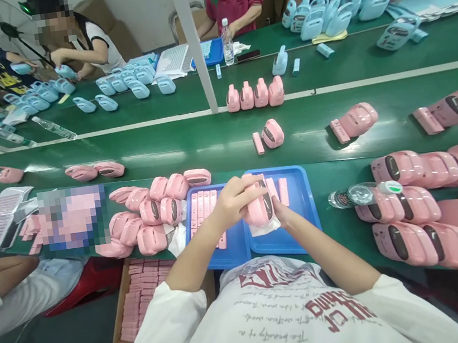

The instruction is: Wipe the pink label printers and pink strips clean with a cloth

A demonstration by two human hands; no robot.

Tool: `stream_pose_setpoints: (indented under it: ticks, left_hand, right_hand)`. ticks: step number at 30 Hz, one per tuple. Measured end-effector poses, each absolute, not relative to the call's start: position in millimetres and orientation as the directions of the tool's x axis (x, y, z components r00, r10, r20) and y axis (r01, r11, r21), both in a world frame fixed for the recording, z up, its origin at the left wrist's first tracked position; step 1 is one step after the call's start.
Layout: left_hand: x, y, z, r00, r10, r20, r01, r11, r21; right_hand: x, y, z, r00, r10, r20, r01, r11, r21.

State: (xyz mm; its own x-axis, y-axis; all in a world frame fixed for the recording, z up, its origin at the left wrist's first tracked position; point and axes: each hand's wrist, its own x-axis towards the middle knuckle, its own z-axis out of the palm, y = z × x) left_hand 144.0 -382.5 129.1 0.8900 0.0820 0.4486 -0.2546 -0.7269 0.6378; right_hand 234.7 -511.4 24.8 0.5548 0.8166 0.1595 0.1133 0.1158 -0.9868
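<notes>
Above the left edge of the right-hand blue tray (302, 212), we pinch a pink device (257, 211) between our left hand (232, 203), fingers curled over it, and our right hand (284, 213). This one looks unfinished to us. Pink bars (207, 202) lie loose left of that tray; heaped devices (152, 240) sit farther left, and rowed devices (412, 170) right of it. Which are finished, we cannot tell.

The left hand (233, 200) partly hides the pink device (257, 213) it holds
</notes>
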Motion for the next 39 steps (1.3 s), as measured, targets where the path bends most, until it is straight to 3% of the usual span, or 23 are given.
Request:
stream_pose_setpoints:
  ticks: [3, 6, 8, 10, 14, 18, 22, 24, 28, 31, 35, 39]
  left_hand:
    - [135, -389, 120, 0.863, 0.216, 0.457, -0.213, -0.665, 0.716]
    - [126, -390, 100, 0.858, 0.430, 0.282, -0.080, -0.430, 0.899]
    - [121, -394, 85, 0.879, 0.474, 0.056, 0.002, -0.121, 0.993]
    - [117, -401, 73, 0.920, 0.381, -0.092, 0.046, 0.128, 0.991]
    - [115, -422, 65, 0.968, 0.197, -0.152, 0.077, 0.345, 0.936]
    - [115, -431, 66, 0.973, 0.165, -0.160, 0.050, 0.528, 0.848]
    - [122, -434, 66, 0.949, 0.277, -0.148, -0.035, 0.559, 0.828]
    - [128, -435, 66, 0.920, 0.348, -0.177, -0.048, 0.551, 0.833]
    - [135, -435, 64, 0.869, 0.450, -0.205, -0.057, 0.504, 0.862]
    - [136, -431, 63, 0.871, 0.456, -0.182, -0.067, 0.478, 0.876]
    - [133, -428, 55, 0.849, 0.491, -0.193, -0.047, 0.435, 0.899]
    - [124, -423, 34, 0.798, 0.521, -0.303, 0.060, 0.432, 0.900]
  right_hand:
    - [229, -519, 26, 0.423, 0.906, -0.007, -0.269, 0.118, -0.956]
    - [231, -528, 21, 0.414, 0.901, -0.128, -0.414, 0.061, -0.908]
    - [233, -532, 17, 0.423, 0.893, -0.150, -0.416, 0.044, -0.908]
    - [235, -533, 16, 0.416, 0.894, -0.166, -0.409, 0.021, -0.912]
    - [243, -536, 17, 0.383, 0.906, -0.182, -0.337, -0.046, -0.940]
    - [259, -543, 18, 0.353, 0.914, -0.200, -0.183, -0.143, -0.973]
    - [288, -541, 15, 0.312, 0.926, -0.213, -0.026, -0.216, -0.976]
    - [318, -531, 11, 0.371, 0.898, -0.237, 0.053, -0.275, -0.960]
    - [405, -493, -3, 0.714, 0.663, -0.225, 0.160, -0.468, -0.869]
    - [464, -461, -16, 0.858, 0.483, -0.172, 0.163, -0.574, -0.802]
    - [494, -436, -41, 0.899, 0.419, -0.129, 0.171, -0.607, -0.776]
    - [483, -442, -72, 0.918, 0.393, -0.062, 0.196, -0.583, -0.789]
